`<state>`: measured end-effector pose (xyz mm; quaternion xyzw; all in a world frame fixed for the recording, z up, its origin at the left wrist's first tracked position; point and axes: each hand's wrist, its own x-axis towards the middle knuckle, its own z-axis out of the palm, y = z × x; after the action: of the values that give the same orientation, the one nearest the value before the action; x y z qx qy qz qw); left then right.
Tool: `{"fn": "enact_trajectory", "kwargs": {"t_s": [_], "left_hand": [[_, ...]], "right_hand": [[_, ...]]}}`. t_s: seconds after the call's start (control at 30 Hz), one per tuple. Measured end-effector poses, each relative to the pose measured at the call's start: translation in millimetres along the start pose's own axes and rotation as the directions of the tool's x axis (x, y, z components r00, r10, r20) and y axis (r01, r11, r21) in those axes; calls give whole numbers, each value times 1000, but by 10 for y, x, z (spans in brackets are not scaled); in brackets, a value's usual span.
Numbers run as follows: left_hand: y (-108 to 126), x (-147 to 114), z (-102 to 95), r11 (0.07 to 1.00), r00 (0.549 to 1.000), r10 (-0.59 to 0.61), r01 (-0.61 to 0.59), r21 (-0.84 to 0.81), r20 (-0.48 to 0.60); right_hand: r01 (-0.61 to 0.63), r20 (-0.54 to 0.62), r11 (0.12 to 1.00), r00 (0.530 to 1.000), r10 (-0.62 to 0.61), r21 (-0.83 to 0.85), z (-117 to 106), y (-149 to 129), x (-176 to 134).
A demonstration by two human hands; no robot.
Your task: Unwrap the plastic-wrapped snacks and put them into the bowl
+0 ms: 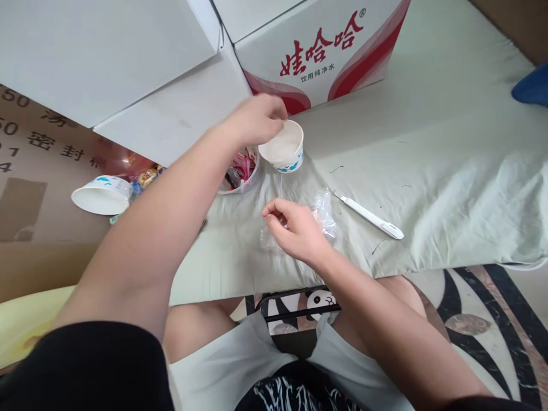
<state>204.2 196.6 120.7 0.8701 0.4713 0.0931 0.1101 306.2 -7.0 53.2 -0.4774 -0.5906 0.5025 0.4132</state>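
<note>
My left hand (pixel 261 119) is over the back left rim of a white paper bowl (pixel 287 155) with a blue print. Its fingers are curled and slightly blurred; what is between them cannot be made out. The bowl stands upright beside a clear round tub (pixel 252 181) of pink and dark packets, partly behind my forearm. My right hand (pixel 295 229) is in front of the bowl, fingers curled toward the thumb, with no held thing discernible. Crumpled clear plastic (pixel 325 216) lies under and beside it. A white utility knife (pixel 371 217) rests to the right.
White cartons (pixel 171 108) and a red-printed carton (pixel 317 63) stand at the back. A second paper bowl (pixel 103 195) lies on its side at left near colourful wrappers (pixel 148 178). A brown box (pixel 25 171) is at far left, a blue object (pixel 531 87) at far right.
</note>
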Motion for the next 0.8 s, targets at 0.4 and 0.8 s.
{"fn": "enact_trajectory", "kwargs": {"t_s": [0.4, 0.8], "left_hand": [[326, -2183, 1052, 968, 984, 8, 37, -250, 177], [-130, -2513, 1060, 650, 901, -413, 191, -735, -131]], "right_hand": [[138, -440, 983, 895, -70, 124, -36, 10, -104], [134, -358, 960, 908, -218, -246, 39, 112, -153]]}}
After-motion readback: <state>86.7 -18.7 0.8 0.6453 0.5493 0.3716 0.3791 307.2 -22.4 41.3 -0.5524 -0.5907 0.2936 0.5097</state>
